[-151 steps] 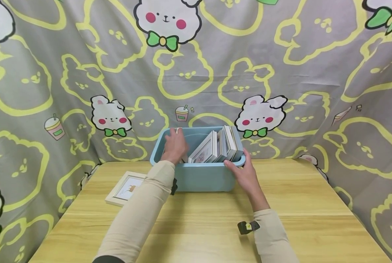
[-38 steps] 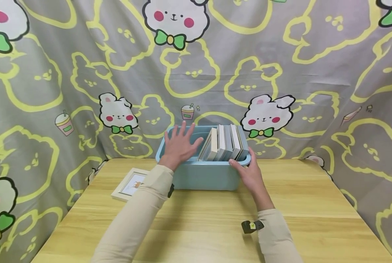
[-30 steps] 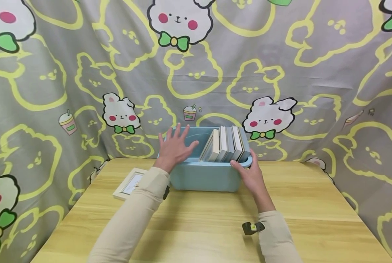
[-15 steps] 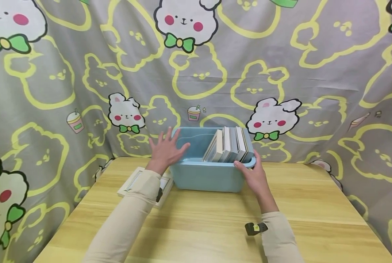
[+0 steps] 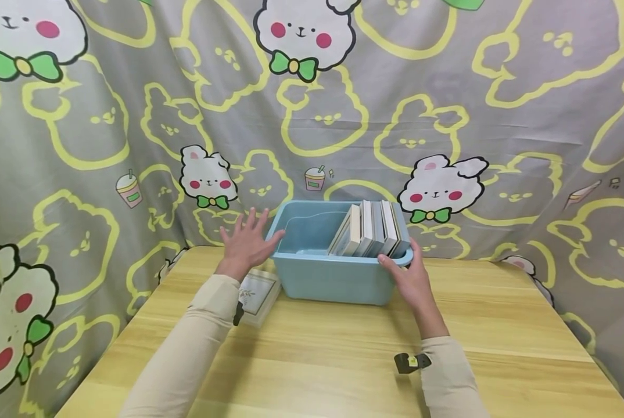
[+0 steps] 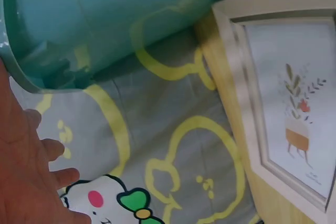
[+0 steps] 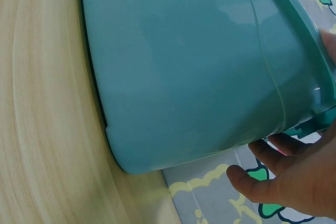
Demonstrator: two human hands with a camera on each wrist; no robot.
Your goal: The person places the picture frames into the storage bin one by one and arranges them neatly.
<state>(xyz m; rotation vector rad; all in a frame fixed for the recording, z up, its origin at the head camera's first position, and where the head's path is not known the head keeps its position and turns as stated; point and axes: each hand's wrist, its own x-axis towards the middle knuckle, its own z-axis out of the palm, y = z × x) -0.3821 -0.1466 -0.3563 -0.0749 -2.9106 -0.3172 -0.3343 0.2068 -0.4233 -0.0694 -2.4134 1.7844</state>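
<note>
A light blue plastic bin (image 5: 338, 278) stands on the table, with several picture frames (image 5: 366, 229) on edge inside, leaning together at its right end. My right hand (image 5: 411, 278) grips the bin's right front corner, thumb over the rim; in the right wrist view its fingers reach round the outside wall. My left hand (image 5: 246, 244) is spread and holds nothing, close beside the bin's left rim. Below it a pale picture frame (image 5: 260, 293) lies face up on the table, partly hidden by the forearm; the left wrist view shows its potted-plant print (image 6: 298, 114).
The wooden table (image 5: 343, 354) reaches back to a grey curtain (image 5: 322, 116) printed with rabbits and yellow outlines. The left part of the bin's inside shows bare floor and wall. A small black wrist camera (image 5: 411, 363) sticks out from the right sleeve.
My left hand has come out of the bin and moved left, past its rim. The frames inside now stand more upright, bunched to the right. My right hand keeps its grip.
</note>
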